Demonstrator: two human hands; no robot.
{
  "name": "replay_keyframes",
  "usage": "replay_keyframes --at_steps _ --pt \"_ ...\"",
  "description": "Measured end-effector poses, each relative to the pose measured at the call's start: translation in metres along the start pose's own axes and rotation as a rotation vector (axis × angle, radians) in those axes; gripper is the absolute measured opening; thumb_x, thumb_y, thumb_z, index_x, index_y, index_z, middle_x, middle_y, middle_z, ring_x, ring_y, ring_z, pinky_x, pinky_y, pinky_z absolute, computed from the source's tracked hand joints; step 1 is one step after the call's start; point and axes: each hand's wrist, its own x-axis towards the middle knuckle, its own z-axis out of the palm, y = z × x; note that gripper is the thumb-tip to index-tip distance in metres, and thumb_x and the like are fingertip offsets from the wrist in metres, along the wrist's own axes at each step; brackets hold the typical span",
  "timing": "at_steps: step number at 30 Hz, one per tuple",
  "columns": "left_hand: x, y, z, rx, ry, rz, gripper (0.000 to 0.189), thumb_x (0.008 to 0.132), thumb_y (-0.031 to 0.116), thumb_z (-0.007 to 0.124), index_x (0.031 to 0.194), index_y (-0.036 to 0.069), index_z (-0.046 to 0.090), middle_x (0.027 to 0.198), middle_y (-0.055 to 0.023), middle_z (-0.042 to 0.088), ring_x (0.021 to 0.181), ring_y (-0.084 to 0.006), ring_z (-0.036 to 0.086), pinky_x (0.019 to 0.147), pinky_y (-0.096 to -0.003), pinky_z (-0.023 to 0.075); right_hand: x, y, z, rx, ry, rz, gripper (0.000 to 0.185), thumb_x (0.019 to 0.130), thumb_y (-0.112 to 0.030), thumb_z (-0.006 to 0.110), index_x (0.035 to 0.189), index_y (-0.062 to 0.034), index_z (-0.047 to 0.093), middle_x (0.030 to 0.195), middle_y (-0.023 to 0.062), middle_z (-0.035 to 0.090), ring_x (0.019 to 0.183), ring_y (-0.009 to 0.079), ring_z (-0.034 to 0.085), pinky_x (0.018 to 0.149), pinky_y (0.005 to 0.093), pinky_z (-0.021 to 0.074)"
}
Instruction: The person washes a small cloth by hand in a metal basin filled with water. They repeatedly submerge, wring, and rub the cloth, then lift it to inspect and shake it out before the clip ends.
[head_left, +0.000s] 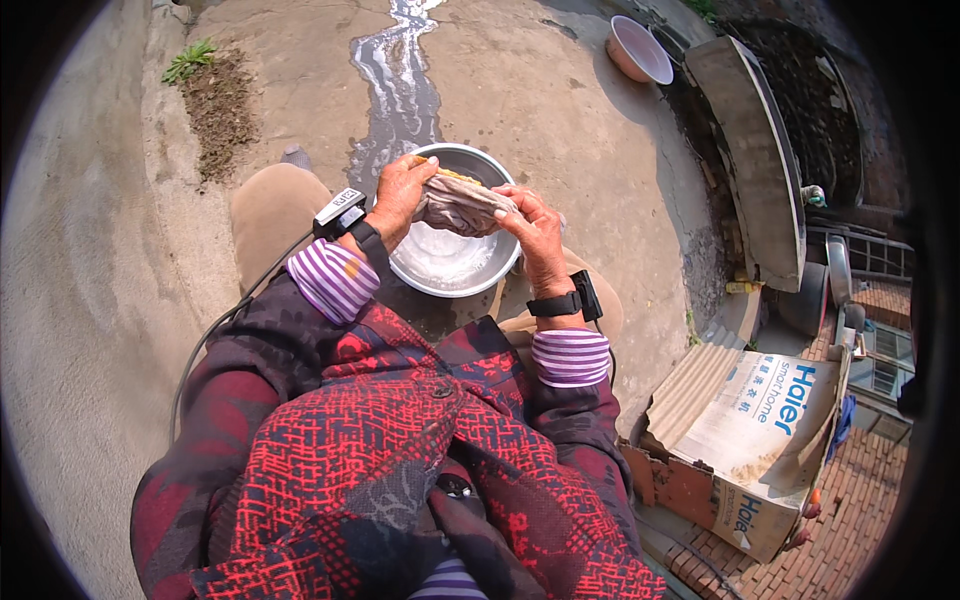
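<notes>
A grey-brown wet cloth (459, 208) with a yellow-orange strip along its upper edge is stretched between my two hands. My left hand (402, 189) pinches its left end, thumb on top. At the other end, my right hand (534, 225) grips the cloth between thumb and fingers. Beneath the cloth stands a round metal basin (435, 291) between my knees. Whitish, sudsy water (444, 259) shows in it. The cloth hides part of the basin's far inside. Each wrist carries a black strap with a small device.
Foamy water (397, 82) runs over the concrete ground away from the basin. A pink basin (637, 51) stands at the far right beside a concrete slab (750, 165). Closer on the right is a Haier cardboard box (757, 427). A soil patch (219, 112) lies at left.
</notes>
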Motion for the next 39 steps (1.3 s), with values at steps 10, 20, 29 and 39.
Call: replay_keyframes --at_steps 10,20,29,39 --pt "0.009 -0.001 0.0 0.157 0.044 0.304 0.019 0.09 0.02 0.056 0.093 0.004 0.065 0.088 0.0008 0.063 0.083 -0.0068 0.054 0.074 -0.0214 0.0423 0.013 -0.022 -0.008 0.008 -0.103 0.109 0.022 0.07 -0.01 0.062 0.091 -0.0025 0.061 0.085 0.0011 0.06 0.077 0.0106 0.054 0.072 0.0235 0.0432" --pt "0.009 0.025 0.0 -0.188 -0.056 0.151 0.019 0.093 0.023 0.051 0.093 0.007 0.062 0.091 -0.0006 0.063 0.084 -0.008 0.057 0.074 -0.0256 0.046 0.034 0.028 -0.032 -0.266 0.259 0.215 0.016 0.072 -0.001 0.06 0.088 -0.0027 0.064 0.079 -0.0029 0.06 0.073 0.0064 0.052 0.067 0.0204 0.0431" --pt "0.009 0.029 0.003 -0.095 -0.009 0.112 0.017 0.088 0.016 0.055 0.098 0.004 0.062 0.092 -0.0027 0.062 0.087 -0.0098 0.055 0.077 -0.0253 0.0446 0.046 0.045 -0.045 -0.14 0.213 0.087 0.019 0.073 -0.01 0.064 0.09 -0.0025 0.061 0.077 0.0005 0.061 0.07 0.0091 0.054 0.064 0.0238 0.0449" --pt "-0.001 0.007 -0.031 0.11 0.094 -0.222 0.02 0.087 0.021 0.054 0.097 0.005 0.059 0.088 -0.0058 0.063 0.08 -0.0135 0.058 0.066 -0.0259 0.0454 0.007 0.212 0.03 -0.592 -0.51 0.505 0.036 0.068 -0.024 0.067 0.102 -0.0104 0.065 0.096 0.0127 0.065 0.093 0.0285 0.061 0.083 0.0364 0.0469"
